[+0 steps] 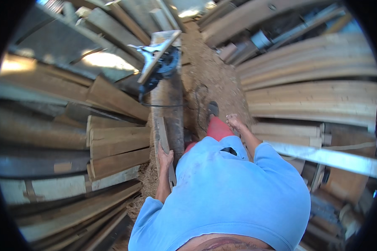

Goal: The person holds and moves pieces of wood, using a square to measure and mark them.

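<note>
Wooden and narrow, a strip [163, 134] lay lengthwise near the left edge of the plank-like desk [169, 92], toward its near end, where my left hand [166, 158] pinched it between fingers and thumb. A black cable [165, 106] crossed the desk beyond the strip's tip. At the far end stood a dark power saw [169, 63] with a slanting batten [159, 58] over it. Off the right edge hung my right hand [235, 121], its fingers curled; I couldn't tell whether they held anything. Boards [119, 140] lay stacked past the left edge.

Bare forearms [163, 186] held apart
Bare left hand [166, 159] bent in a grip, bare right hand [235, 121] loosely curled.
</note>
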Demonstrator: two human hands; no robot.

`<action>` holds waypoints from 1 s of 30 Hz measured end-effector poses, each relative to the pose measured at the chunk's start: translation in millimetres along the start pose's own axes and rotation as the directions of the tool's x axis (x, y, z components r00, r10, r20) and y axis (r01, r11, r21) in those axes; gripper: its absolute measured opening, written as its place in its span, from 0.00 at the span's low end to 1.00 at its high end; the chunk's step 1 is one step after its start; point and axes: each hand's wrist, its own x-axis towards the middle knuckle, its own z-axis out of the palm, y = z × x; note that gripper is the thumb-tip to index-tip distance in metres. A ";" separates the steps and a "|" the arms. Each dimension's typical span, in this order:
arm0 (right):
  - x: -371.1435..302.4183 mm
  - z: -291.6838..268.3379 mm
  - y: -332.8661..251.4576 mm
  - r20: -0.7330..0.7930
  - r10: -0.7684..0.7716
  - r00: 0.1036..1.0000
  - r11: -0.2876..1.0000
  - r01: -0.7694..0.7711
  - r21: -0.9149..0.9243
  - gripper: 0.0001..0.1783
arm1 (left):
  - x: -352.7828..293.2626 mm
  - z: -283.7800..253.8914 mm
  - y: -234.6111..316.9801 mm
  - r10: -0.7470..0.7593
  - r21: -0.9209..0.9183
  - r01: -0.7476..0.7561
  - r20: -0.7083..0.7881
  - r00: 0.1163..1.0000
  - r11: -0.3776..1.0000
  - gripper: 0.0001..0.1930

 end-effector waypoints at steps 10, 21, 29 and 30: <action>-67.4 51.0 259.1 0.013 0.228 0.974 0.883 -0.201 -0.425 0.21 | -3.8 22.1 17.2 0.043 0.121 -0.040 -0.024 0.999 0.992 0.40; -121.8 12.0 229.0 -0.055 0.448 0.892 0.868 -0.449 -0.214 0.25 | -6.2 38.5 20.2 -0.045 0.418 0.096 -0.130 0.990 0.903 0.45; -72.2 -22.7 282.5 -0.079 0.139 0.987 0.978 -0.149 -0.145 0.21 | -10.6 52.4 7.9 -0.069 0.547 0.198 -0.246 0.967 0.813 0.49; -63.2 -33.1 284.0 -0.075 0.107 0.991 0.974 -0.120 -0.191 0.21 | -17.3 56.3 5.7 -0.069 0.539 0.204 -0.260 0.963 0.818 0.48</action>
